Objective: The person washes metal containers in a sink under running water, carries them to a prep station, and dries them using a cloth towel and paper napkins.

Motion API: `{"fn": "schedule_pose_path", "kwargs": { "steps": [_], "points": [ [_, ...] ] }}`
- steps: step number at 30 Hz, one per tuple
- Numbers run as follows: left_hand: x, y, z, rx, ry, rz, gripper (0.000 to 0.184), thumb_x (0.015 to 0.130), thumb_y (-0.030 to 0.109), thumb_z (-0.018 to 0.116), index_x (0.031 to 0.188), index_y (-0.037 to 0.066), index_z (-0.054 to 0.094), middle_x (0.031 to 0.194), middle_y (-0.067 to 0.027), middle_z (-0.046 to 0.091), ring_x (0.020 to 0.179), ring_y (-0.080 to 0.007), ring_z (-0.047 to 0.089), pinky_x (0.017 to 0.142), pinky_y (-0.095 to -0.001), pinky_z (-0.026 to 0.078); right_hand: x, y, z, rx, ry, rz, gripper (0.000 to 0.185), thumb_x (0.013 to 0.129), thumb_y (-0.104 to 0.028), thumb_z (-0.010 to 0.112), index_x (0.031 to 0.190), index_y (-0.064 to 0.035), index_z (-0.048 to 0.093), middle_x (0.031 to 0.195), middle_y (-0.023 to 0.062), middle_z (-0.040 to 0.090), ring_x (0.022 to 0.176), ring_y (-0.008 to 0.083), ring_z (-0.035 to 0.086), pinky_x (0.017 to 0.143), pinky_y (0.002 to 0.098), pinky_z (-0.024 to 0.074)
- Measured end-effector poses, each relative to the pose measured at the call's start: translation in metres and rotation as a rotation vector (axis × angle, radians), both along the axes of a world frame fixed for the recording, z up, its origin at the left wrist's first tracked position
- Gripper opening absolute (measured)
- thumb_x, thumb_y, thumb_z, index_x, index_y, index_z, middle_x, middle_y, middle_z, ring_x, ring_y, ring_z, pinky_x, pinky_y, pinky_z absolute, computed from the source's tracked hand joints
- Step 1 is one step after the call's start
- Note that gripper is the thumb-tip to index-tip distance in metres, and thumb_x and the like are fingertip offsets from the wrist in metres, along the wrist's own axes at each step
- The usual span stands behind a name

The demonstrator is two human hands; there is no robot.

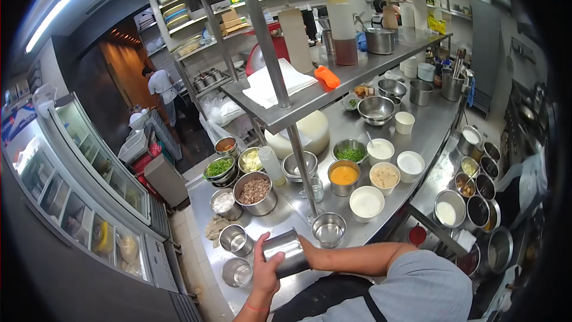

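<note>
Low over the front of the steel counter, a tilted cylindrical steel container (285, 253) is in the grip of my left hand (269, 262), whose thumb lies across its side. My right hand (307, 251) is against the container's right end. Its fingers are hidden, so whether they are inside or behind the metal I cannot make out. Nearby on the counter stand two steel containers to the left, the upper one (236, 240) and the lower one (237, 272), and another steel container (329, 229) beyond my hands. All three look empty.
A steel post (298, 161) rises from the counter (280, 209) to an overhead shelf (381, 62). Around it stand a pot of chopped brown food (255, 193), a pot of orange liquid (344, 175) and several white tubs (367, 203). Another person (161, 86) stands far back left.
</note>
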State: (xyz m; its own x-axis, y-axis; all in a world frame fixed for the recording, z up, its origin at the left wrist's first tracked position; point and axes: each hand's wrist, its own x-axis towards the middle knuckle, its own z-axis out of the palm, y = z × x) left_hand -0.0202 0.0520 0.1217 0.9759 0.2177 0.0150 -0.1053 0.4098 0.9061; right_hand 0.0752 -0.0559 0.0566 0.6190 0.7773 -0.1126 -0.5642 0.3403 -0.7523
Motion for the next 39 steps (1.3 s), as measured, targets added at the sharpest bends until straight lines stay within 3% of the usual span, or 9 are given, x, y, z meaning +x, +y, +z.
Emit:
{"fn": "schedule_pose_path", "kwargs": {
  "steps": [3, 9, 13, 16, 21, 27, 29, 35, 39],
  "points": [
    [-0.002, 0.013, 0.002, 0.785, -0.321, -0.071, 0.083, 0.061, 0.025, 0.086, 0.131, 0.004, 0.045, 0.128, -0.0143, 0.044, 0.117, -0.0256, 0.047, 0.101, -0.0368, 0.036, -0.007, 0.01, -0.055, 0.207, 0.098, 0.155, 0.036, 0.09, -0.016, 0.055, 0.124, -0.0051, 0.052, 0.115, 0.0088, 0.061, 0.103, 0.0183, 0.061, 0.089, 0.033, 0.0489],
    [-0.004, 0.027, 0.014, 0.715, -0.478, -0.181, 0.078, 0.06, 0.029, 0.087, 0.124, 0.006, 0.049, 0.132, -0.0159, 0.043, 0.121, -0.0276, 0.044, 0.101, -0.037, 0.035, -0.031, -0.043, 0.054, 0.166, 0.259, 0.367, 0.037, 0.092, -0.023, 0.057, 0.124, -0.0071, 0.053, 0.115, 0.0067, 0.062, 0.103, 0.0149, 0.062, 0.087, 0.0291, 0.051],
    [-0.003, 0.044, -0.018, 0.059, -0.08, 0.021, 0.065, 0.076, 0.026, 0.072, 0.131, 0.007, 0.042, 0.123, -0.0117, 0.05, 0.109, -0.0228, 0.053, 0.092, -0.036, 0.046, -0.007, -0.077, 0.062, -0.461, -0.822, -0.362, 0.039, 0.087, -0.006, 0.056, 0.126, -0.0086, 0.054, 0.092, 0.0053, 0.064, 0.078, 0.0196, 0.065, 0.068, 0.0339, 0.0519],
    [-0.003, 0.035, -0.045, -0.3, 0.257, -0.163, 0.056, 0.083, 0.015, 0.062, 0.133, 0.007, 0.04, 0.118, -0.0117, 0.054, 0.108, -0.0235, 0.055, 0.089, -0.037, 0.048, -0.008, -0.082, 0.073, -0.603, -1.906, -0.068, 0.061, 0.067, -0.008, 0.068, 0.127, -0.0164, 0.056, 0.088, 0.0093, 0.058, 0.077, 0.0265, 0.06, 0.061, 0.0392, 0.0481],
    [-0.022, 0.024, -0.036, -0.164, 0.182, -0.177, 0.061, 0.082, 0.009, 0.065, 0.137, 0.009, 0.038, 0.119, -0.0106, 0.053, 0.106, -0.0208, 0.055, 0.091, -0.0328, 0.045, -0.008, -0.046, 0.006, -0.513, -1.389, -0.388, 0.038, 0.076, -0.01, 0.063, 0.115, -0.0105, 0.06, 0.082, 0.0128, 0.06, 0.071, 0.0331, 0.061, 0.061, 0.0414, 0.0491],
    [-0.04, 0.045, -0.084, -0.406, 0.286, -0.119, 0.075, 0.087, 0.018, 0.063, 0.148, 0.011, 0.02, 0.13, -0.012, 0.046, 0.117, -0.0241, 0.048, 0.096, -0.0382, 0.042, 0.012, -0.024, 0.001, -0.939, -0.912, 0.053, 0.035, 0.083, -0.03, 0.066, 0.105, -0.0037, 0.061, 0.092, 0.0193, 0.065, 0.087, 0.0342, 0.064, 0.076, 0.0395, 0.049],
    [-0.047, 0.044, -0.091, -0.133, 0.592, -0.026, 0.088, 0.087, 0.032, 0.065, 0.15, 0.008, 0.008, 0.144, -0.0161, 0.032, 0.122, -0.0304, 0.045, 0.096, -0.0501, 0.04, 0.045, -0.013, -0.022, -0.998, -1.285, -0.024, 0.035, 0.083, -0.031, 0.066, 0.101, -0.0025, 0.06, 0.093, 0.0195, 0.063, 0.09, 0.0377, 0.061, 0.078, 0.0425, 0.048],
    [-0.109, 0.092, -0.11, -0.015, 0.647, -0.196, 0.068, 0.086, 0.025, 0.066, 0.141, 0.003, 0.033, 0.126, -0.0153, 0.05, 0.11, -0.0235, 0.054, 0.083, -0.0397, 0.052, 0.107, 0.029, -0.022, -1.219, -1.561, 0.321, 0.031, 0.082, -0.027, 0.066, 0.1, -0.0031, 0.056, 0.096, 0.0205, 0.061, 0.091, 0.0403, 0.058, 0.078, 0.045, 0.0465],
    [-0.147, 0.125, -0.113, 0.114, 0.665, 0.115, 0.052, 0.083, 0.022, 0.07, 0.125, -0.001, 0.05, 0.109, -0.0119, 0.059, 0.096, -0.0173, 0.059, 0.073, -0.0285, 0.052, 0.08, 0.071, 0.023, -0.815, -1.728, 0.003, 0.022, 0.083, -0.02, 0.062, 0.096, -0.0048, 0.053, 0.095, 0.0183, 0.059, 0.089, 0.0389, 0.057, 0.075, 0.0458, 0.046]
  ]
}}
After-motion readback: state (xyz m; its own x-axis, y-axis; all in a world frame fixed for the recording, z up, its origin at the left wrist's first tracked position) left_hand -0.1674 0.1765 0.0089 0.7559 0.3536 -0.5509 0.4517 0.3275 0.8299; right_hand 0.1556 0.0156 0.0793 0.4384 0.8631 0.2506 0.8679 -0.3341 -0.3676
